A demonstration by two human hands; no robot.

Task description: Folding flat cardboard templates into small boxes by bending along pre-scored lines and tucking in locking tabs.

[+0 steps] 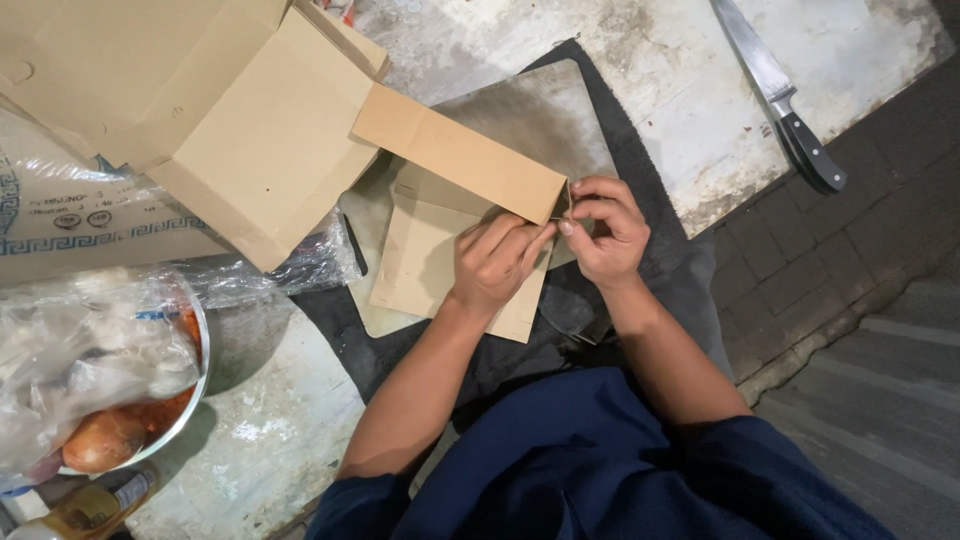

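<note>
Left hand (497, 262) curled over a small brown cardboard piece (430, 255), fingertips pressing its fold at the right edge. Right hand (605, 232) closed in a pinch on the end of the upright flap (462, 152), thumb and forefinger meeting right at the corner. Both hands touching, working the same corner

Cardboard piece lies flat on a worn cutting board (530, 115), flap standing up along its far edge and running diagonally toward the upper left. Board sits on a dark cloth (640, 180), cloth on the stained white tabletop (700, 90)

Step looks like creasing or folding the corner where flap meets base – mid-fold, not flattened yet. Judging by the grip, finishing it needs the left hand to hold the base down while the right works the crease along the corner; thin card, could tear or buckle if pulled off-line

Further out: bigger opened cardboard box (230, 110) upper left, its flap just beside the small piece. Clear plastic wrap (290, 265) under the box edge. Metal bowl (150, 430) lower left with a plastic bag and an onion (100, 440) in it, bottle (90, 505) beside it. Kitchen knife (785, 95) top right, well apart from both hands, blade pointing away
</note>
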